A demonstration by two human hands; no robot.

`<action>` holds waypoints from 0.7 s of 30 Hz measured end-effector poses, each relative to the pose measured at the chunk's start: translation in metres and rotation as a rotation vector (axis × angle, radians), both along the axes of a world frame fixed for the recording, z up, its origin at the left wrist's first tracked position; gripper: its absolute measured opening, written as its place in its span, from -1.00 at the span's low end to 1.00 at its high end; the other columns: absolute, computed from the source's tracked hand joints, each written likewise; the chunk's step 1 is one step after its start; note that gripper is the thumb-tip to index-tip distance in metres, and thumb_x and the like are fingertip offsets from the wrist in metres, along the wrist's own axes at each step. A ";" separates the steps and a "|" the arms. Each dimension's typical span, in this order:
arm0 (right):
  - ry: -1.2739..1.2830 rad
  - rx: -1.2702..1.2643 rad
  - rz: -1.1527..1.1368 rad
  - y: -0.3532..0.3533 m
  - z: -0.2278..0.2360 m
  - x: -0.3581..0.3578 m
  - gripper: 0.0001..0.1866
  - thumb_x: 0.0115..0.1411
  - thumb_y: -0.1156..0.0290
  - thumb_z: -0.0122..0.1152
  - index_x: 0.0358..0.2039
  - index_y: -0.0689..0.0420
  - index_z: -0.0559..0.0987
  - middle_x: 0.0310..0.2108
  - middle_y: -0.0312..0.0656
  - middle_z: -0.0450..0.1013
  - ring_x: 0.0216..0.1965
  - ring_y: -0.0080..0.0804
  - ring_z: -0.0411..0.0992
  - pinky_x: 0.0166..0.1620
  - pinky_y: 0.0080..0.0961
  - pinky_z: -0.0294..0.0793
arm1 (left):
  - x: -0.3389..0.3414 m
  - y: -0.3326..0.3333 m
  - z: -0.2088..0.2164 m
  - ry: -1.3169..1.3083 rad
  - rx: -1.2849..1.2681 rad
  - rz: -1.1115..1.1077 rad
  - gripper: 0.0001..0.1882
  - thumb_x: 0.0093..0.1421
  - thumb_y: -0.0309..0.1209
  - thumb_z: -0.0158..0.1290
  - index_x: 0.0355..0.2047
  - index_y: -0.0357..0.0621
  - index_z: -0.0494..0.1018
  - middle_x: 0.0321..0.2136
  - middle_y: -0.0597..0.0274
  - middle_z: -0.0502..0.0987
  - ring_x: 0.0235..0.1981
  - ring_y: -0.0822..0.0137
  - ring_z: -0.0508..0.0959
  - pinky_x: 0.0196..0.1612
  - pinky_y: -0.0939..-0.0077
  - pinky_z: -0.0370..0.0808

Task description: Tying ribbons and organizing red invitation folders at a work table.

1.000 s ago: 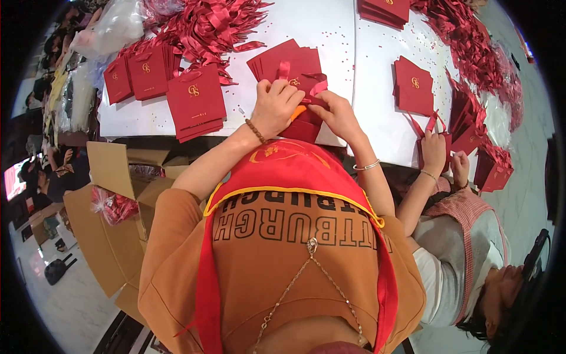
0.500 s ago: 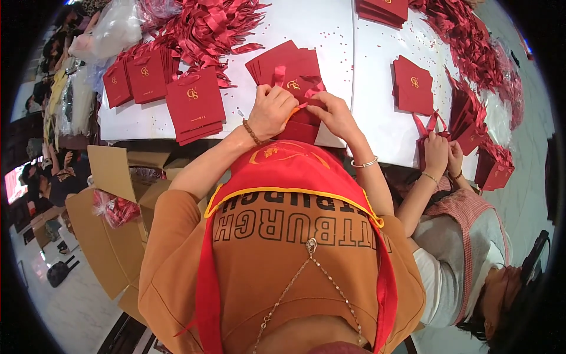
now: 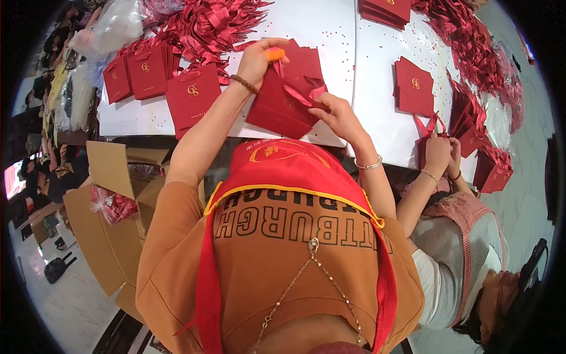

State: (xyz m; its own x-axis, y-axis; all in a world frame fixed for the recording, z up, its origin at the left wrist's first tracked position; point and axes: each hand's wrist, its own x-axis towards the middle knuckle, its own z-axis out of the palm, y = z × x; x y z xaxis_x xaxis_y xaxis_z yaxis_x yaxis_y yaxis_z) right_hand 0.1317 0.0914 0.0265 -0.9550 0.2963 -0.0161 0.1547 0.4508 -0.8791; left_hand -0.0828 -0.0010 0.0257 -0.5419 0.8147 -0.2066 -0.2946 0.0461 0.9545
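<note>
By the tabletop's [image 3: 337,71] near edge, the right hand [image 3: 342,119], the nearer, pinches the ribbon [image 3: 297,96], which slants up-left across the bag [image 3: 274,107] toward the left hand [image 3: 257,64], gripping an orange tool [image 3: 275,55].

- The left hand [image 3: 258,64] had lifted from the centre toward the upper left — carrying the orange tool [image 3: 275,55] up with it, now in plainer view.
- The red bag [image 3: 274,109] beneath lay further uncovered, down to its lower edge.
- A red ribbon [image 3: 298,94] had come to slant toward the right hand [image 3: 343,118] at centre.
- The left forearm [image 3: 213,121] had swung over the left-hand bag stack's [image 3: 191,91] lower corner.
</note>
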 end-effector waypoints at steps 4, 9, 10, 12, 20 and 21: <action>0.002 -0.092 -0.072 -0.004 -0.008 0.008 -0.83 0.04 0.51 0.16 -0.33 0.24 0.45 -0.46 -0.16 0.39 -0.42 -0.37 0.35 -0.31 -0.54 0.34 | 0.006 -0.005 0.000 -0.155 -0.024 -0.014 -0.55 0.25 -0.29 -0.14 0.12 -0.12 0.15 -0.28 0.06 0.51 -0.33 0.37 0.53 -0.26 0.52 0.45; 0.162 -0.598 -0.085 0.004 -0.017 0.010 -0.86 0.05 0.56 0.16 -0.35 0.24 0.44 -0.36 -0.31 0.37 -0.34 -0.55 0.34 -0.23 -0.61 0.35 | -0.002 -0.034 -0.064 -0.201 0.102 -0.227 -0.51 0.24 -0.33 -0.10 0.16 -0.09 0.10 -0.08 0.30 0.37 -0.20 0.57 0.43 -0.10 0.68 0.38; 0.222 -0.769 -0.083 0.006 -0.018 0.010 -0.87 0.06 0.57 0.15 -0.35 0.24 0.44 -0.31 -0.34 0.35 -0.31 -0.58 0.33 -0.20 -0.62 0.35 | 0.022 -0.032 -0.036 -0.288 -0.050 -0.310 -0.54 0.24 -0.31 -0.11 0.14 -0.09 0.14 -0.06 0.34 0.34 -0.18 0.61 0.39 -0.08 0.71 0.35; 0.199 -0.801 -0.110 0.007 -0.016 0.006 -0.87 0.06 0.59 0.14 -0.34 0.23 0.43 -0.30 -0.33 0.34 -0.28 -0.57 0.33 -0.20 -0.62 0.36 | 0.052 -0.030 -0.017 -0.333 0.039 -0.462 -0.55 0.26 -0.23 -0.17 0.13 -0.08 0.15 -0.13 0.32 0.39 -0.22 0.55 0.43 -0.16 0.69 0.40; 0.386 -0.689 -1.043 0.037 -0.069 0.023 -0.72 0.14 0.40 0.11 -0.15 0.16 0.34 -0.37 -0.33 0.37 -0.40 -0.64 0.32 -0.37 -0.69 0.32 | 0.048 -0.039 -0.042 0.568 -0.425 -0.042 -0.59 0.13 -0.35 -0.02 -0.01 -0.09 0.22 -0.42 0.05 0.48 -0.42 0.12 0.53 -0.33 0.36 0.45; 0.469 -0.671 -1.028 0.036 -0.063 0.024 -0.80 0.14 0.37 0.12 -0.25 0.15 0.39 -0.46 -0.37 0.36 -0.47 -0.67 0.28 -0.44 -0.72 0.27 | 0.051 -0.044 -0.034 0.750 -0.539 -0.110 -0.66 0.13 -0.29 -0.04 -0.08 -0.08 0.29 -0.37 -0.01 0.47 -0.38 0.05 0.52 -0.32 0.27 0.45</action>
State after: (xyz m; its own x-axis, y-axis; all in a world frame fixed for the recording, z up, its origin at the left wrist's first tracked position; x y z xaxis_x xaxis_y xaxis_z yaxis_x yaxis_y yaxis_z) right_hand 0.1561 0.1276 -0.0366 -0.2547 0.9512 -0.1744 -0.2168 -0.2319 -0.9483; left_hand -0.0316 -0.0453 -0.0086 -0.6124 0.7652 -0.1988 0.4232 0.5297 0.7351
